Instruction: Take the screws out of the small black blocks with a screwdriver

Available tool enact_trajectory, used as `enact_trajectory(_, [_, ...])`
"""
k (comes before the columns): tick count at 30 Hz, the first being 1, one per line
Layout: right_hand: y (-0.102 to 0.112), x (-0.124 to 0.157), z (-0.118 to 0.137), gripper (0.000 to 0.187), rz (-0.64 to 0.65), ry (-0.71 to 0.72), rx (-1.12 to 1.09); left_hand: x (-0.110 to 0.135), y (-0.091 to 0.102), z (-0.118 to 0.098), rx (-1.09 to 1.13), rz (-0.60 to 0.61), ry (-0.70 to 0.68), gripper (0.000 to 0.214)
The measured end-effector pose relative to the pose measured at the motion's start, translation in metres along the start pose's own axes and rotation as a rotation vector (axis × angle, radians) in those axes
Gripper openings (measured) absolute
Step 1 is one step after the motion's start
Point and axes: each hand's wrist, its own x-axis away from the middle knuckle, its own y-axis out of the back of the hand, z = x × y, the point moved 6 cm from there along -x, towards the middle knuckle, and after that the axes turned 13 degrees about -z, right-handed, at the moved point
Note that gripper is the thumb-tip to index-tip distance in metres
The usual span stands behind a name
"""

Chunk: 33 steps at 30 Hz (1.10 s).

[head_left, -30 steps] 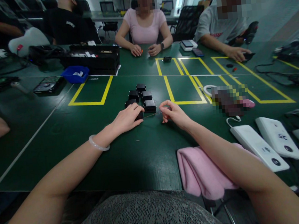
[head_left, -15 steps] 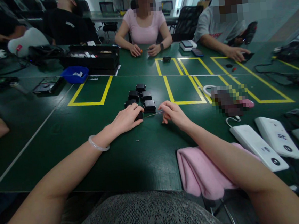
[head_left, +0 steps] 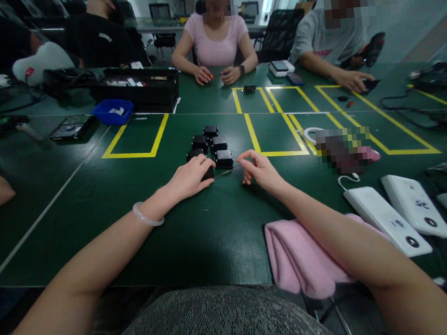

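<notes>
My left hand (head_left: 193,178) is closed over a small black box (head_left: 208,173) and holds it down on the green table. My right hand (head_left: 257,167) pinches a slim screwdriver (head_left: 227,172); its thin metal shaft points left and reaches the right side of that box. Fingers hide most of the screwdriver's handle. Just beyond my hands, several similar black boxes (head_left: 223,158) stand in two rough rows. A tiny screw-like piece (head_left: 206,209) lies nearer to me on the table.
At the right are a pink cloth (head_left: 294,255) under my forearm and two white power banks (head_left: 387,221). Yellow tape rectangles mark the table (head_left: 167,245). A blue tray (head_left: 113,112) and a black crate (head_left: 139,94) stand far left. Co-workers sit across.
My right fingers shift very slightly around the screwdriver. My left hand and the black boxes stay where they were.
</notes>
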Motion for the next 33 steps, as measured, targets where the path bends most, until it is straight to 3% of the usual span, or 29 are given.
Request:
enact_trajectory(20, [-0.0003,0.0032,0.0028,0.017,0.002,-0.036,0.006,-0.0003,-0.0002,0.0006,0.0,0.0,0.008,0.038])
enact_trajectory(33, [0.0003,0.0021,0.0011,0.023,-0.008,-0.043,-0.001,0.0001,-0.0006,0.0008,-0.002,0.0,0.006,0.038])
